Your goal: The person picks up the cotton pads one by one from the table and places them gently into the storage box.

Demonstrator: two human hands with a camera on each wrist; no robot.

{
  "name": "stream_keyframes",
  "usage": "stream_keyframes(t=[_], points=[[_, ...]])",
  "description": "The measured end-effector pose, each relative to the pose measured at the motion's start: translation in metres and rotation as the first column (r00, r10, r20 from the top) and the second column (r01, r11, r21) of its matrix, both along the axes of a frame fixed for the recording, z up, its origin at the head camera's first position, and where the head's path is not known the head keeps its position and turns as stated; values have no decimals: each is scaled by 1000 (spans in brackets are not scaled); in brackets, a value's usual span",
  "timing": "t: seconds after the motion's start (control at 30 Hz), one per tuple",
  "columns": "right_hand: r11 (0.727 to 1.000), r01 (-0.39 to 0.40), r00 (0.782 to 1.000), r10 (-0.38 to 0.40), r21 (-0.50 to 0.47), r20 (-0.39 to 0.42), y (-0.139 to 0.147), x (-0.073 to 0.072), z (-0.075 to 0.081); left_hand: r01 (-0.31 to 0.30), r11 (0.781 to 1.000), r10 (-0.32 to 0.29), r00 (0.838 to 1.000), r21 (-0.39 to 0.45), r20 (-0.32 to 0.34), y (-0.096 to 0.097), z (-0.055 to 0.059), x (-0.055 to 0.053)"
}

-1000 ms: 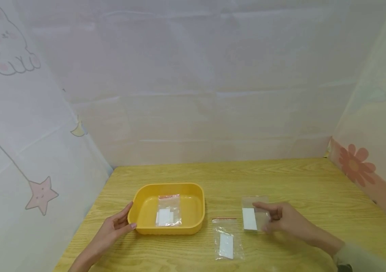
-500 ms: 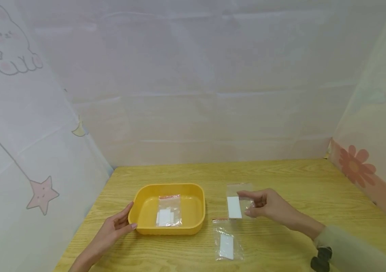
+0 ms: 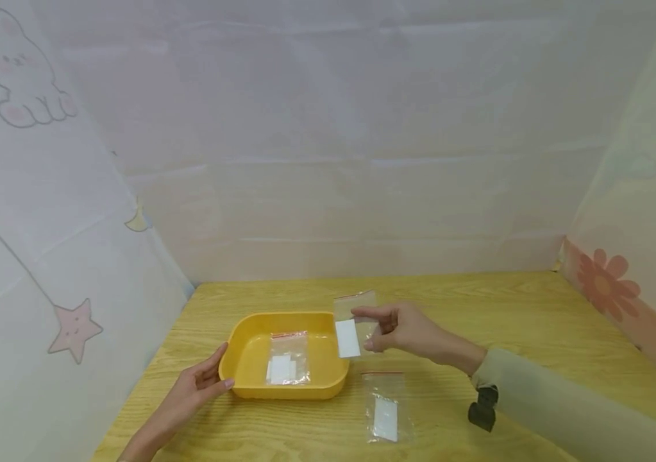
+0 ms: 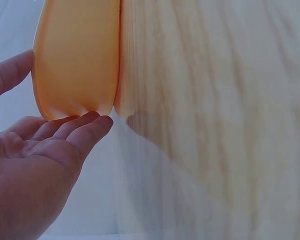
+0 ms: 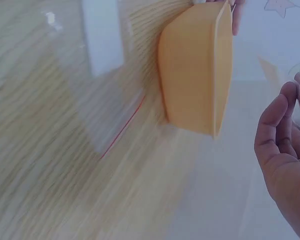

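Note:
My left hand (image 3: pixel 192 385) holds the left end of a yellow plastic tray (image 3: pixel 328 393), thumb at the front rim and fingertips against the end wall (image 4: pixel 75 60). Inside the tray lies a clear zip bag (image 3: pixel 289 350) with a red seal and white pieces. Between thumb and index finger, my right hand (image 3: pixel 405 330) pinches another clear zip bag (image 3: pixel 347 338) with a white rectangular piece inside. That bag hangs in the air by the tray's right rim. In the right wrist view my right hand (image 5: pixel 285 135) sits at the right edge, with the bag mostly hidden.
A third zip bag (image 3: pixel 385 410) with a white piece lies flat on the wooden table (image 3: pixel 478 417), to the right of the tray's front. White printed cloth (image 3: pixel 281 212) walls in the table at the back and sides. A dark band is on the right wrist.
My right hand has carried its zip bag leftward and up, from the right of the table to the tray's right rim. My left hand stays on the tray; the other bags lie still.

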State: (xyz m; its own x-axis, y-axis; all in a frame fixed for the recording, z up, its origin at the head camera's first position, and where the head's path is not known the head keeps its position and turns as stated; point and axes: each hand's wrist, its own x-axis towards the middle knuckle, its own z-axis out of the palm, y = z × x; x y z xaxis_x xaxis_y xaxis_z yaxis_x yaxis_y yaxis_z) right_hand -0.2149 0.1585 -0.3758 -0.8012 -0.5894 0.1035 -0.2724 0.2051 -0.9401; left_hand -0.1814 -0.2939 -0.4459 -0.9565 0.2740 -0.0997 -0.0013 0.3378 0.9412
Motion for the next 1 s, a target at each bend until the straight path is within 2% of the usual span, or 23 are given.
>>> stream_keyframes(t=[0.13,0.27,0.63,1.0], points=[[999,-37,999,37,-16,-3,-26,-10,1,2,1000,-2,1000,5,-4,0,-1,-1],[999,-33,999,33,-4,15,-52,-19,-4,0,1000,0,1000,5,3,0,-1,-1],[997,-67,987,72,-40,141,-111,-31,-25,8,1000,-8,1000,15,10,0,0,0],[999,39,983,-44,33,179,-144,-32,-39,8,1000,-9,1000,25,14,0,-1,-1]])
